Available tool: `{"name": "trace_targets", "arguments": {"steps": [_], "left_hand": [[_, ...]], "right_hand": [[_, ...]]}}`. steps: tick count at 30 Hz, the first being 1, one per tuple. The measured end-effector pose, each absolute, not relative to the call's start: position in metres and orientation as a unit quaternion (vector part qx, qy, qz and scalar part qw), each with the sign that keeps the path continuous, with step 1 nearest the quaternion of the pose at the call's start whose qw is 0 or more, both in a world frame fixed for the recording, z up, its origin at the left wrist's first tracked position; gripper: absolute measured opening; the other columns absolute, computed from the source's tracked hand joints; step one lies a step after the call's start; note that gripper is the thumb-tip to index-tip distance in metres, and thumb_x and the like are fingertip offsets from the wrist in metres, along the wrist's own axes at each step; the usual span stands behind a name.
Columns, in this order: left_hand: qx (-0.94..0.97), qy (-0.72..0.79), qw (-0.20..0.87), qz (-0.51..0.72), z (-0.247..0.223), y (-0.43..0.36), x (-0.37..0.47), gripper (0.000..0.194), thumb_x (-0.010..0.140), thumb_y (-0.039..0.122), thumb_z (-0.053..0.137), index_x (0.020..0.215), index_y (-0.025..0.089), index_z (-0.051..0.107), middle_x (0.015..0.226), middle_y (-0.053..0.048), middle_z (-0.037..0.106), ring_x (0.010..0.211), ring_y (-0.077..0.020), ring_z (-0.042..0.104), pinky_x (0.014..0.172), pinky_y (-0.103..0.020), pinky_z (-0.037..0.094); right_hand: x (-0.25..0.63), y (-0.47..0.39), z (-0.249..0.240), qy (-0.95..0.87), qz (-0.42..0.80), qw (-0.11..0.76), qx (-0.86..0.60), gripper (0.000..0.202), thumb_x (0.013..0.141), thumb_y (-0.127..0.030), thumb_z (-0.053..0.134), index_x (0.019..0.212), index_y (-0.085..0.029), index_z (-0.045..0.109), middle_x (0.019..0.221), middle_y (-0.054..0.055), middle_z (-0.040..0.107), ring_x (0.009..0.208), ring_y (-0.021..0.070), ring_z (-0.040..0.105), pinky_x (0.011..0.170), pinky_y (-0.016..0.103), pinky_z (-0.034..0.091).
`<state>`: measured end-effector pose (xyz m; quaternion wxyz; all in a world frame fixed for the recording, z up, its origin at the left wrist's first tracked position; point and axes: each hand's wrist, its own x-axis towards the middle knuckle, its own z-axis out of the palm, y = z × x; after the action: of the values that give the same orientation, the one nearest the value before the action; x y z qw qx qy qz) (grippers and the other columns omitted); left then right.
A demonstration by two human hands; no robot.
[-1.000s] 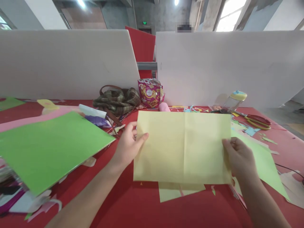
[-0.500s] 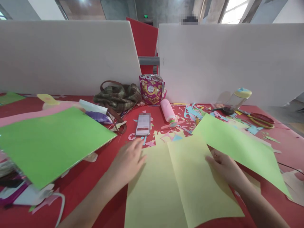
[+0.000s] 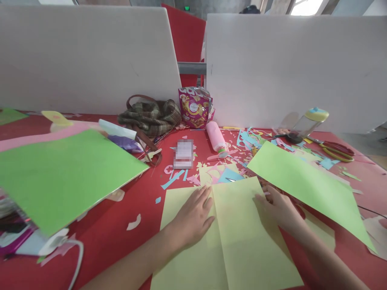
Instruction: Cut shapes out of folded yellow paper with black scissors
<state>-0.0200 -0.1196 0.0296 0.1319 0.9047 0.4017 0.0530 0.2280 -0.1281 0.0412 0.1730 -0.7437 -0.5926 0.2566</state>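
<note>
Creased yellow sheet (image 3: 244,237), flat on red table (image 3: 142,201): open surface off its left edge, light-green sheet (image 3: 302,189) near its upper right. Left hand (image 3: 195,219), laid flat, shifted from left edge to crease; right hand (image 3: 275,203) pinching right edge.

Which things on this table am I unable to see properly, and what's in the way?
In the head view:
Yellow sheet: near edge, mostly cut off by the picture's bottom.
Right hand: whether it pinches the sheet; thumb and knuckles hide the fingertips.
Phone: screen, masked by pixel blocks.
Large green sheet at left: whatever lies beneath, covered by it.
</note>
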Motion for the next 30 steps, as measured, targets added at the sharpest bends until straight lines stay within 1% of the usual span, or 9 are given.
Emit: {"name": "trace_targets", "arguments": {"steps": [2,5,9,12,16,20,25,28,30], "left_hand": [[0.910,0.393,0.123,0.056,0.028,-0.117,-0.021,0.034,0.082,0.029,0.034,0.109,0.011,0.043,0.134,-0.015,0.025,0.125,-0.0258,0.013,0.100,-0.045,0.019],[0.909,0.395,0.116,0.060,0.024,-0.115,-0.021,0.030,0.083,0.033,0.032,0.101,0.013,0.046,0.134,-0.014,0.026,0.125,-0.0253,0.012,0.100,-0.048,0.015],[0.909,0.401,0.104,0.048,0.022,-0.115,-0.021,0.032,0.084,0.037,0.027,0.097,0.015,0.047,0.134,-0.013,0.026,0.125,-0.0245,0.014,0.099,-0.052,0.010],[0.912,0.398,0.096,0.036,0.023,-0.114,-0.020,0.033,0.085,0.037,0.025,0.100,0.017,0.046,0.134,-0.012,0.026,0.125,-0.0235,0.014,0.098,-0.053,0.010],[0.914,0.397,0.077,0.032,0.025,-0.113,-0.019,0.034,0.085,0.036,0.025,0.105,0.017,0.045,0.134,-0.013,0.026,0.125,-0.0245,0.015,0.097,-0.055,0.007],[0.916,0.395,0.064,0.030,0.024,-0.112,-0.018,0.035,0.085,0.034,0.023,0.109,0.017,0.043,0.134,-0.013,0.027,0.124,-0.0246,0.018,0.098,-0.055,0.003],[0.917,0.396,0.049,0.028,0.022,-0.113,-0.018,0.038,0.086,0.032,0.020,0.114,0.015,0.040,0.133,-0.014,0.029,0.124,-0.0235,0.018,0.098,-0.054,0.006],[0.917,0.395,0.042,0.026,0.021,-0.113,-0.018,0.038,0.085,0.029,0.022,0.117,0.013,0.036,0.133,-0.015,0.027,0.124,-0.0237,0.017,0.098,-0.053,0.010],[0.917,0.396,0.041,0.026,0.021,-0.113,-0.017,0.038,0.085,0.027,0.024,0.118,0.013,0.036,0.134,-0.015,0.026,0.124,-0.0242,0.018,0.097,-0.054,0.011]], "right_hand": [[0.225,-0.123,0.040,-0.586,0.226,0.182,-0.757,0.019,0.074,-0.038,0.038,0.069,-0.022,0.047,0.055,0.000,0.058,0.045,0.0152,0.048,0.042,0.024,0.033],[0.223,-0.118,0.037,-0.583,0.180,0.183,-0.770,0.022,0.075,-0.037,0.036,0.063,-0.021,0.045,0.055,0.001,0.057,0.049,0.0165,0.050,0.045,0.024,0.035],[0.225,-0.114,0.031,-0.574,0.177,0.113,-0.791,0.026,0.075,-0.036,0.036,0.054,-0.021,0.041,0.050,0.001,0.053,0.049,0.0169,0.051,0.045,0.024,0.034],[0.227,-0.116,0.027,-0.571,0.185,0.076,-0.796,0.025,0.074,-0.036,0.037,0.055,-0.021,0.041,0.050,0.001,0.053,0.050,0.0174,0.052,0.045,0.024,0.033],[0.227,-0.117,0.027,-0.570,0.181,0.066,-0.799,0.026,0.075,-0.036,0.035,0.055,-0.020,0.043,0.055,0.004,0.056,0.052,0.0185,0.053,0.044,0.024,0.031],[0.227,-0.113,0.032,-0.566,0.182,0.039,-0.803,0.030,0.076,-0.035,0.033,0.051,-0.020,0.042,0.060,0.006,0.058,0.058,0.0204,0.054,0.046,0.024,0.033],[0.228,-0.110,0.038,-0.568,0.218,0.024,-0.793,0.032,0.075,-0.033,0.033,0.045,-0.020,0.040,0.055,0.004,0.057,0.056,0.0195,0.054,0.047,0.024,0.036],[0.227,-0.113,0.039,-0.567,0.212,0.023,-0.796,0.032,0.075,-0.033,0.034,0.047,-0.020,0.044,0.056,0.004,0.058,0.056,0.0193,0.055,0.046,0.024,0.035],[0.225,-0.117,0.039,-0.566,0.197,0.018,-0.800,0.030,0.075,-0.032,0.035,0.051,-0.020,0.049,0.057,0.004,0.058,0.055,0.0188,0.054,0.044,0.023,0.034]]}}
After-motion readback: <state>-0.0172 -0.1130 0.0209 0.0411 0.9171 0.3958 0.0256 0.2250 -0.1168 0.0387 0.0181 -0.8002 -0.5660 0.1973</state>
